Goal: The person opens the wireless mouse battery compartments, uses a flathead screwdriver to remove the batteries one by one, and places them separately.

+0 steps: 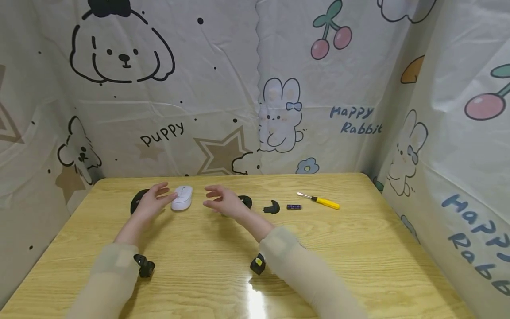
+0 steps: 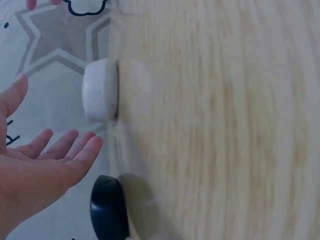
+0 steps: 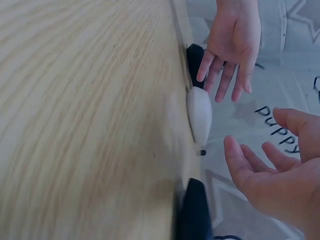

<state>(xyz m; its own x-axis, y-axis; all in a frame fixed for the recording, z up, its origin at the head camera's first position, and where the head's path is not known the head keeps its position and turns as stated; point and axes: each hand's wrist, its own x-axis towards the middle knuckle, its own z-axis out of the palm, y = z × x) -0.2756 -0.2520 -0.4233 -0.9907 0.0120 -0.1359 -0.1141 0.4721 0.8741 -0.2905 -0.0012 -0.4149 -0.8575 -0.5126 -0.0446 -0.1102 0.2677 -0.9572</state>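
yellow screwdriver (image 1: 321, 201), small battery (image 1: 294, 207), curved black piece (image 1: 272, 207), wooden table (image 1: 358, 248)

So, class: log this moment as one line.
left hand: open | right hand: open | white plastic computer mouse: between hands, on wooden table

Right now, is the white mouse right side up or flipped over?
Right side up. The white mouse lies flat on the table with its rounded top and scroll wheel facing up; neither hand touches it.

The right hand (image 1: 223, 203) hides most of a black piece (image 1: 245, 201) (shape unclear).
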